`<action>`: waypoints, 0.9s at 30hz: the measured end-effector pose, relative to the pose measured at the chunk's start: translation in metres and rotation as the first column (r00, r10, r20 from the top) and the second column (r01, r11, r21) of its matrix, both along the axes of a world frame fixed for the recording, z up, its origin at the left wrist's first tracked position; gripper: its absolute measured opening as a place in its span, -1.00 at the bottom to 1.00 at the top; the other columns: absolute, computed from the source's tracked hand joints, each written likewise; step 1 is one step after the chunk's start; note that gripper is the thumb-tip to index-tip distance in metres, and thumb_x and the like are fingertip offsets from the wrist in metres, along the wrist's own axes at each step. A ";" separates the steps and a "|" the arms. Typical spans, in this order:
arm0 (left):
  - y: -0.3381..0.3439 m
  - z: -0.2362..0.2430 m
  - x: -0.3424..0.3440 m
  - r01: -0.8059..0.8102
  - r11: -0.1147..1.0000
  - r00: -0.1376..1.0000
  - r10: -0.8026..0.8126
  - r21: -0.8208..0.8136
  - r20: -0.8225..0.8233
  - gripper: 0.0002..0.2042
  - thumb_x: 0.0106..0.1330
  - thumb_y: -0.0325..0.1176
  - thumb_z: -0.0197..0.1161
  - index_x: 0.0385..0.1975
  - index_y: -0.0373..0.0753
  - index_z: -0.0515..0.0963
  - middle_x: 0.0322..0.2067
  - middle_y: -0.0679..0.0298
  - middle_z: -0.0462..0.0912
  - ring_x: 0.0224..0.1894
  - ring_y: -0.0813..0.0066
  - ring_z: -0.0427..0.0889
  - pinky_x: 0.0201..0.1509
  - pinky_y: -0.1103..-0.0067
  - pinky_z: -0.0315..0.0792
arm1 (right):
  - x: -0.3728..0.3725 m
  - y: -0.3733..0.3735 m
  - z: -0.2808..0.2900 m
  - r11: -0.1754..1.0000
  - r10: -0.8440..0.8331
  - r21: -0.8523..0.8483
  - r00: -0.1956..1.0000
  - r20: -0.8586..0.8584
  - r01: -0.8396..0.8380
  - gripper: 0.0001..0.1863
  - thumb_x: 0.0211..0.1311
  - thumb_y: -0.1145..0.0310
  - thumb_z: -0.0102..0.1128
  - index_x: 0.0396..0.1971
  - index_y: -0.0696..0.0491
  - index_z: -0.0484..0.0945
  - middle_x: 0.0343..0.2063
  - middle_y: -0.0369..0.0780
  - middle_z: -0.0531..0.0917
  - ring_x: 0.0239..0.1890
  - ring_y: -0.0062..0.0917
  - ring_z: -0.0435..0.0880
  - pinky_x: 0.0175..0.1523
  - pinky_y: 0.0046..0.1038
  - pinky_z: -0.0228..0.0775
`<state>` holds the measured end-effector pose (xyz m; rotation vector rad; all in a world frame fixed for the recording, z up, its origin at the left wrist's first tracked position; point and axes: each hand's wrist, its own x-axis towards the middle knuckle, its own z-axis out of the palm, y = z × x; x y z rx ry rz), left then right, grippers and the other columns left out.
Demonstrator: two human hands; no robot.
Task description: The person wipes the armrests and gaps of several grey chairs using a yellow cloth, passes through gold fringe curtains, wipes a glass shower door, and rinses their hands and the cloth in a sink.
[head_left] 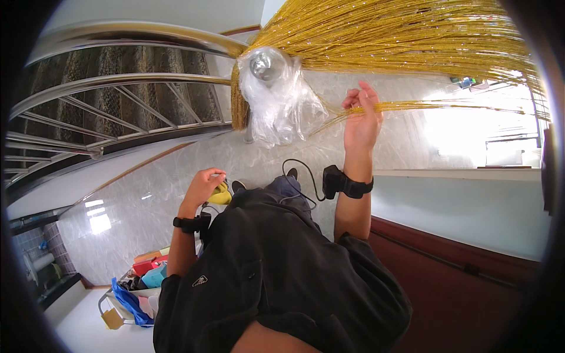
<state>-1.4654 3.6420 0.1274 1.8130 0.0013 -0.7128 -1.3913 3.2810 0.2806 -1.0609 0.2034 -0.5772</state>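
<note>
My right hand is raised in front of me, its fingers curled around a thin bunch of gold tinsel strings. These strings are drawn apart from the large gold string curtain at the top. Lower and to the left, my left hand is closed, with a yellow cloth hanging beneath its fingers; the grip itself is partly hidden. Crumpled clear plastic covers the post at the end of the railing, around a shiny round knob, just left of my right hand.
A curved metal stair railing runs along the left, with dark stone steps behind it. A crate of bags and boxes stands at lower left. A pale wall is on the right. A black cable loops from my right wrist.
</note>
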 end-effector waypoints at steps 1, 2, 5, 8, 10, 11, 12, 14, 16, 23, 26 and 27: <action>0.003 0.000 0.000 0.000 1.000 1.000 0.000 -0.001 0.001 -0.77 0.31 -0.29 0.19 -0.20 -0.32 0.59 -0.53 0.28 0.64 -0.48 0.67 0.55 -0.40 0.67 0.39 | -0.004 0.004 -0.004 0.993 0.099 -0.062 0.995 -0.008 -0.099 -0.73 0.28 0.43 0.07 -0.06 0.21 0.46 -0.42 -0.20 0.57 -0.40 -0.56 0.50 -0.24 -0.52 0.33; 0.005 0.000 0.000 -0.009 1.000 1.000 0.009 -0.010 0.003 -0.77 0.32 -0.29 0.19 -0.20 -0.32 0.59 -0.53 0.29 0.63 -0.48 0.67 0.55 -0.40 0.67 0.39 | -0.009 0.009 -0.007 0.972 0.197 -0.123 0.980 -0.023 -0.198 -0.72 0.29 0.42 0.04 -0.05 0.21 0.45 -0.46 -0.20 0.56 -0.44 -0.58 0.48 -0.29 -0.54 0.31; 0.014 -0.006 -0.001 -0.025 0.999 1.000 0.026 -0.034 0.003 -0.77 0.32 -0.29 0.19 -0.20 -0.32 0.59 -0.53 0.30 0.62 -0.48 0.67 0.55 -0.39 0.67 0.40 | -0.033 0.051 -0.014 0.903 0.402 -0.115 0.908 -0.119 -0.415 -0.78 0.30 0.42 0.00 -0.16 0.20 0.52 -0.52 -0.24 0.54 -0.53 -0.62 0.44 -0.35 -0.57 0.29; 0.025 -0.022 -0.007 -0.063 0.995 0.998 0.063 -0.077 0.008 -0.77 0.32 -0.29 0.19 -0.20 -0.33 0.58 -0.52 0.30 0.63 -0.47 0.66 0.56 -0.38 0.66 0.40 | -0.052 0.097 -0.025 0.759 0.539 -0.238 0.790 -0.292 -0.606 -0.83 0.28 0.45 0.02 -0.30 0.20 0.58 -0.50 -0.26 0.55 -0.52 -0.64 0.48 -0.35 -0.61 0.31; 0.032 -0.027 -0.010 -0.096 0.989 0.995 0.097 -0.110 0.010 -0.77 0.32 -0.30 0.19 -0.20 -0.33 0.58 -0.52 0.30 0.63 -0.46 0.66 0.57 -0.37 0.66 0.41 | -0.059 0.124 -0.018 0.659 0.635 -0.268 0.711 -0.302 -0.703 -0.85 0.26 0.48 0.05 -0.29 0.19 0.57 -0.48 -0.27 0.57 -0.48 -0.65 0.52 -0.31 -0.61 0.36; 0.036 -0.026 -0.011 -0.129 0.985 0.992 0.127 -0.115 -0.027 -0.77 0.32 -0.30 0.19 -0.20 -0.34 0.58 -0.50 0.28 0.64 -0.45 0.65 0.58 -0.37 0.66 0.41 | -0.059 0.134 -0.014 0.658 0.634 -0.268 0.710 -0.307 -0.703 -0.85 0.26 0.48 0.05 -0.29 0.19 0.57 -0.48 -0.27 0.57 -0.48 -0.65 0.52 -0.31 -0.61 0.36; 0.041 -0.026 -0.013 -0.165 0.979 0.985 0.158 -0.118 -0.062 -0.77 0.32 -0.30 0.19 -0.20 -0.34 0.58 -0.49 0.27 0.64 -0.44 0.64 0.58 -0.36 0.66 0.42 | -0.059 0.144 -0.008 0.587 0.670 -0.344 0.678 -0.301 -0.733 -0.86 0.25 0.49 0.05 -0.29 0.19 0.57 -0.48 -0.27 0.57 -0.47 -0.65 0.54 -0.30 -0.60 0.37; 0.055 -0.031 -0.018 -0.191 0.975 0.981 0.184 -0.112 -0.065 -0.77 0.33 -0.31 0.18 -0.19 -0.35 0.58 -0.48 0.26 0.65 -0.44 0.63 0.59 -0.36 0.66 0.42 | -0.059 0.160 0.003 0.502 0.708 -0.419 0.638 -0.302 -0.756 -0.87 0.25 0.50 0.05 -0.28 0.19 0.57 -0.47 -0.26 0.57 -0.46 -0.65 0.55 -0.29 -0.59 0.38; 0.067 -0.035 -0.022 -0.219 0.970 0.975 0.213 -0.109 -0.064 -0.77 0.33 -0.31 0.18 -0.19 -0.35 0.58 -0.46 0.24 0.66 -0.43 0.62 0.60 -0.35 0.66 0.42 | -0.061 0.175 0.011 0.397 0.796 -0.345 0.506 -0.332 -0.851 -0.87 0.25 0.51 0.05 -0.27 0.17 0.57 -0.48 -0.25 0.58 -0.46 -0.65 0.55 -0.30 -0.58 0.39; 0.097 -0.041 -0.044 -0.389 0.914 0.921 0.388 -0.118 -0.030 -0.79 0.32 -0.33 0.18 -0.19 -0.34 0.58 -0.49 0.28 0.63 -0.45 0.66 0.56 -0.36 0.68 0.41 | -0.073 0.214 0.000 0.161 0.916 -0.324 0.264 -0.303 -0.932 -0.84 0.23 0.47 0.05 -0.25 0.15 0.58 -0.52 -0.25 0.61 -0.47 -0.62 0.58 -0.35 -0.57 0.36; 0.111 -0.046 -0.054 -0.450 0.887 0.893 0.449 -0.102 -0.031 -0.79 0.32 -0.33 0.18 -0.22 -0.34 0.60 -0.50 0.33 0.61 -0.46 0.67 0.54 -0.37 0.69 0.40 | -0.074 0.224 -0.005 0.107 0.924 -0.392 0.237 -0.302 -0.914 -0.87 0.20 0.49 0.08 -0.28 0.15 0.57 -0.50 -0.22 0.60 -0.46 -0.51 0.58 -0.25 -0.50 0.39; 0.113 -0.049 -0.056 -0.472 0.875 0.881 0.473 -0.107 -0.022 -0.79 0.32 -0.33 0.18 -0.23 -0.34 0.60 -0.51 0.35 0.60 -0.47 0.68 0.53 -0.38 0.69 0.39 | -0.074 0.228 -0.016 0.139 0.918 -0.550 0.316 -0.240 -0.824 -0.89 0.18 0.50 0.10 -0.30 0.14 0.56 -0.49 -0.23 0.59 -0.43 -0.45 0.57 -0.19 -0.45 0.39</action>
